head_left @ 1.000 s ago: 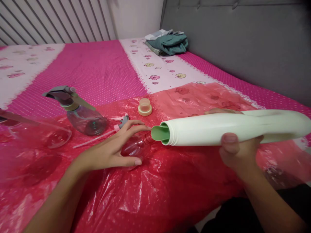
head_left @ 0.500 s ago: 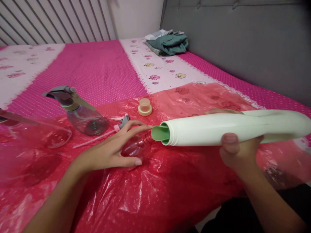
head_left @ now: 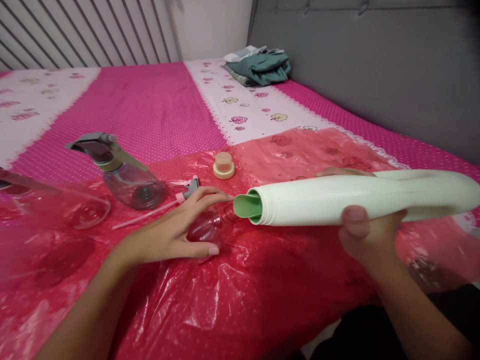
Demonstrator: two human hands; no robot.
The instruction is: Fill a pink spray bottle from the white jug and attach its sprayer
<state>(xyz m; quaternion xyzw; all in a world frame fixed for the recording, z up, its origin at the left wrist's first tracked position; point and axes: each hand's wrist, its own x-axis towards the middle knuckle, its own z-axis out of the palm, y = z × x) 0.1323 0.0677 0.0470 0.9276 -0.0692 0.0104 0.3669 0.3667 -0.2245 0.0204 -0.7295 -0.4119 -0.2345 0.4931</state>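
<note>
A bed sheet (head_left: 131,105) in pink and white spreads beneath and beyond the pale bottle (head_left: 318,200), and a grey padded panel (head_left: 375,65) rises behind it. Under the pale bottle lies red plastic film (head_left: 225,310), presumably to shield the cloth; far beyond it sit folded clothes (head_left: 258,67).

The pale bottle itself is held nearly level over the film by the right hand (head_left: 371,240), thumb on the near side, fingers mostly hidden behind; the low tilt probably keeps its mouth beside the other neck. Well to its left are a spray bottle (head_left: 129,185) and, blurred at the edge, a second clear sprayer (head_left: 67,207). Just off its mouth is the small clear bottle (head_left: 206,227), the left hand (head_left: 180,222) holding it from both sides, thumb and fingers spread, apparently for steadiness. A detached spray head (head_left: 191,189) and a cap (head_left: 224,165) rest beyond the mouth, to the left. Inside that mouth, a green spout (head_left: 245,206) reaches the small neck; I cannot tell whether liquid runs.

Compared with half a second ago, I see no clear change: hands and bottles match.
</note>
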